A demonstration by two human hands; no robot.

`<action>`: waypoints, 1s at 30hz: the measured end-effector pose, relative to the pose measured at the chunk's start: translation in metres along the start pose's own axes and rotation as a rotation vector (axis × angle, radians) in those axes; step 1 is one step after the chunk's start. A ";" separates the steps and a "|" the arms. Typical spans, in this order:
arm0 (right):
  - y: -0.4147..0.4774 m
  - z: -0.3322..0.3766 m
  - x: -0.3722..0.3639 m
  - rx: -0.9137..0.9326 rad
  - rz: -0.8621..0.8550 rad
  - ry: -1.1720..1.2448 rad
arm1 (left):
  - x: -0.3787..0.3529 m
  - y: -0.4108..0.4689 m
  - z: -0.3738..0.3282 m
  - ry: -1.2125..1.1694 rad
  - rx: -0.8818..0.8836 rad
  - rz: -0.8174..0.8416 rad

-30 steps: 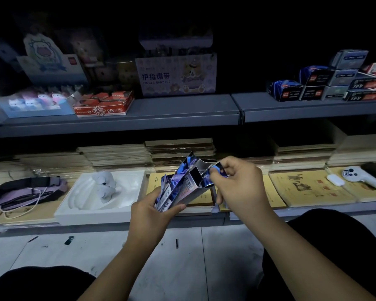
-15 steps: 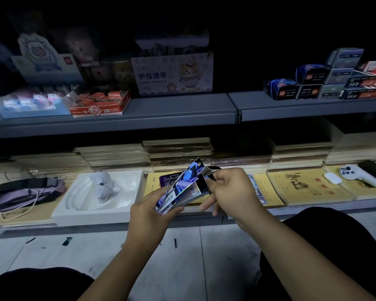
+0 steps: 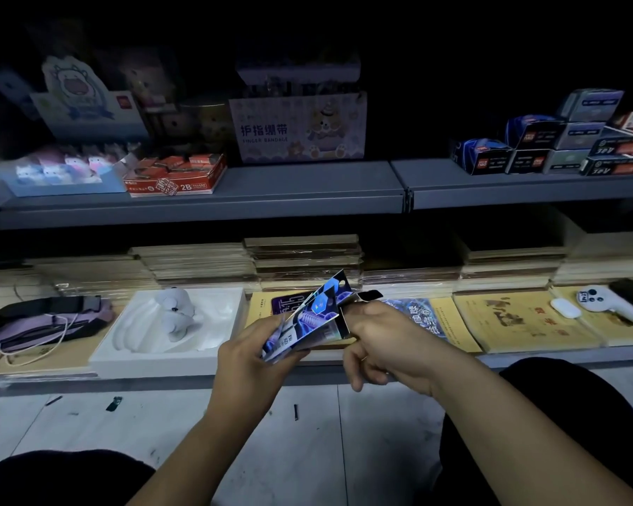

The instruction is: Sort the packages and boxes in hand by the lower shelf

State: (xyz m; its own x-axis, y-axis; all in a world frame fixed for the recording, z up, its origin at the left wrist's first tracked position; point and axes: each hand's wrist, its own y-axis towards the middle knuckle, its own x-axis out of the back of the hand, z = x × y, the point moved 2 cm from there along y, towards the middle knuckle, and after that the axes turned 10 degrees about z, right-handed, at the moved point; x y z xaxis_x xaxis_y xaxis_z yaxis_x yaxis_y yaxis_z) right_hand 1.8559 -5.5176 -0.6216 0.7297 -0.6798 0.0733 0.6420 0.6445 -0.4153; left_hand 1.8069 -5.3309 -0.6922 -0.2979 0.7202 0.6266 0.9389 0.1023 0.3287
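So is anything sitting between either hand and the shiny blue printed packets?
Nothing visible: the left hand grips the shiny blue printed packets at their lower end, and the right hand pinches their upper right edge.

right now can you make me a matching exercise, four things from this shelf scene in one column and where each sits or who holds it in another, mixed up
Things:
1. blue holographic card packs
2. white plush toy
3. red 2B box
4. white handheld controller

Places:
a. upper shelf, left of the finger bandage box
b. lower shelf, far right, on a yellow booklet
c. gripped by the left hand, with the right hand at their right edge
d. in the white moulded tray on the lower shelf

Pairs: 1-c, 2-d, 3-a, 4-b
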 end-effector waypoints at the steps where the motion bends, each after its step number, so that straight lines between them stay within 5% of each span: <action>1: 0.002 -0.001 0.000 0.001 -0.009 -0.002 | 0.001 0.001 0.000 0.003 0.009 0.006; 11: 0.009 -0.006 0.011 0.142 -0.378 -0.235 | -0.006 0.007 0.008 -0.023 0.144 0.090; 15: 0.005 -0.003 0.010 0.342 -0.499 -0.232 | -0.005 0.005 0.006 0.000 0.216 0.127; 23: 0.011 -0.009 -0.005 0.431 -0.527 -0.406 | -0.007 0.001 0.005 0.017 0.233 0.123; 30: 0.009 -0.006 0.003 0.504 -0.630 -0.186 | -0.008 0.004 0.008 -0.009 0.267 0.145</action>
State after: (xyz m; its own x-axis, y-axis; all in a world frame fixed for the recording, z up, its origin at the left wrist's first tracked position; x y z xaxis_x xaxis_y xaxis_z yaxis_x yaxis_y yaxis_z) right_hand 1.8625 -5.5157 -0.6306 0.1969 -0.9256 0.3233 0.9398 0.2722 0.2068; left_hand 1.8144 -5.3304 -0.7016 -0.1567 0.7461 0.6471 0.9841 0.1736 0.0381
